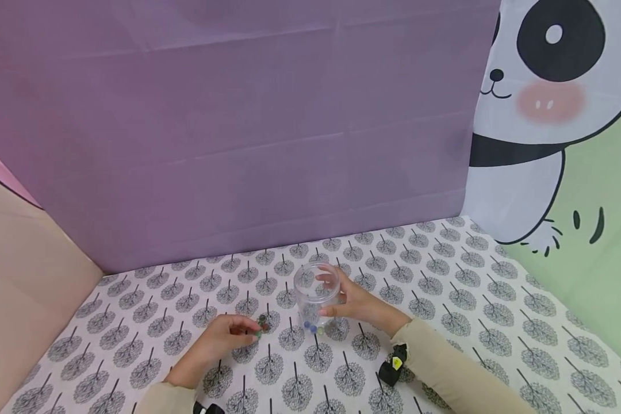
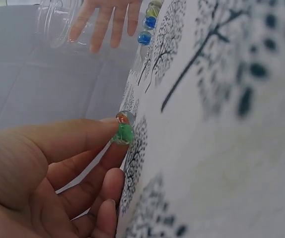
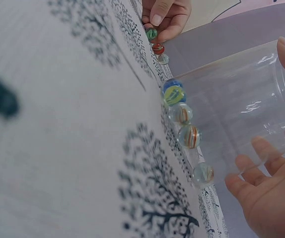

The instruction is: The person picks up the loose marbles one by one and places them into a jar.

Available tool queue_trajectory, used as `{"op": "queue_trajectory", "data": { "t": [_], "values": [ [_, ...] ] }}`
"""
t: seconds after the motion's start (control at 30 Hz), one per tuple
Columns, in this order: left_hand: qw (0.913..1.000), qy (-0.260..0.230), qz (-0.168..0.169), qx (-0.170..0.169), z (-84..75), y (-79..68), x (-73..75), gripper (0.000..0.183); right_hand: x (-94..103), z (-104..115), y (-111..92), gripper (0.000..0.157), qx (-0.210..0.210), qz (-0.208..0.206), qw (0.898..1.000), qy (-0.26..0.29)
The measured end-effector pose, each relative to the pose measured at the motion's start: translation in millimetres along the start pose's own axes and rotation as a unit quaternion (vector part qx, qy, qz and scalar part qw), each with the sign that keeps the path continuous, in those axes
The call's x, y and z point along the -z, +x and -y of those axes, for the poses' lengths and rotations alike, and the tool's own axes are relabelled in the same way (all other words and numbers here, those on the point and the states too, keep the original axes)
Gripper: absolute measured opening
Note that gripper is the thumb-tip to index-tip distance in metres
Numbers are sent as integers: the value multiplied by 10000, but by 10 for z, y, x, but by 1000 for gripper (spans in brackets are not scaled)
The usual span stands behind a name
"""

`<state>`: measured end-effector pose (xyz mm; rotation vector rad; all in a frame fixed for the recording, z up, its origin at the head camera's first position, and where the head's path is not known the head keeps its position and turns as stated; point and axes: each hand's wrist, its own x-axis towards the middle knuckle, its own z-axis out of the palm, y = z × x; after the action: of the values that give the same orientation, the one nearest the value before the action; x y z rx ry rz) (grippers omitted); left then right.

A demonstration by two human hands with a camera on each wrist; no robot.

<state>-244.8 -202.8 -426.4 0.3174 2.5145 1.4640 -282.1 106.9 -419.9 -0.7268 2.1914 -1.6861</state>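
My left hand (image 1: 222, 338) is low over the patterned cloth, thumb and fingertips pinching a green marble (image 2: 125, 134). Right beside that marble sit a red one (image 3: 158, 48) and a clear one (image 3: 163, 59). My right hand (image 1: 356, 302) grips a clear plastic jar (image 1: 305, 299) from its right side, thumb in front and fingers around behind. The jar stands upright, its mouth uncovered. Several marbles lie at its bottom: blue ones (image 1: 310, 327), a yellow-streaked one (image 3: 174, 95) and clear ones with orange stripes (image 3: 189, 136).
A white cloth with dark tree prints (image 1: 297, 394) covers the table. Behind it hangs a purple curtain wall (image 1: 238, 144). A panda-printed panel (image 1: 548, 172) closes off the right side, and a beige panel (image 1: 26, 276) stands at the left.
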Motion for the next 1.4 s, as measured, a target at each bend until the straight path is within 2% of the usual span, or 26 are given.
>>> {"op": "queue_trajectory", "data": {
  "t": [0.37, 0.63, 0.93, 1.23, 1.4],
  "values": [
    [9997, 130, 97, -188, -9, -6, -16, 22, 4, -3, 9, 89, 57, 72, 9999, 136],
    [9994, 300, 78, -130, 9, 0, -27, 22, -10, -5, 0, 92, -63, -17, 9999, -117],
    [9992, 242, 169, -275, 24, 12, -25, 20, -4, -2, 2, 92, -50, -22, 9999, -150],
    [9989, 147, 254, -367, 30, 21, -24, 21, -6, 1, 6, 92, 33, 100, 9997, 208],
    [9991, 111, 228, -350, -11, 26, -23, 22, -2, 13, 3, 92, 36, 88, 9997, 214]
  ]
}}
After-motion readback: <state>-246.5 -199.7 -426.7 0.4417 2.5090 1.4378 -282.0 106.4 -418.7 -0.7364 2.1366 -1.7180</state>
